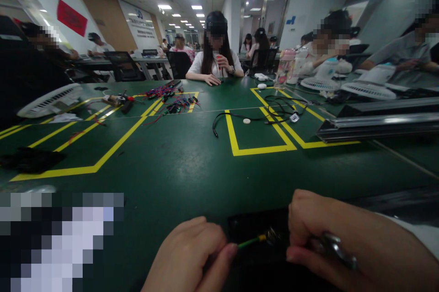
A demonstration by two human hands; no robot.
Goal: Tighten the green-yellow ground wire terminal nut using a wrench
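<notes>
At the bottom centre my left hand [194, 255] is closed, with thumb and forefinger pinching a thin green wire [248, 241]. The wire points right and has a yellow piece [262, 237] at its far end. Close to that end are thin, shiny loops [273, 236], too blurred to identify. My right hand [318, 232] is closed around a shiny metal tool [334, 244], whose kind I cannot make out. Its fingers are a short way right of the wire's end. Beneath both hands lies a black surface [254, 269].
Yellow tape [264, 150] marks the green table [178, 168]. Black cables [240, 116] and metal rails [377, 125] lie right; wire bundles [171, 100] and a white fan [48, 100] lie left. A person [216, 63] sits opposite, with others around.
</notes>
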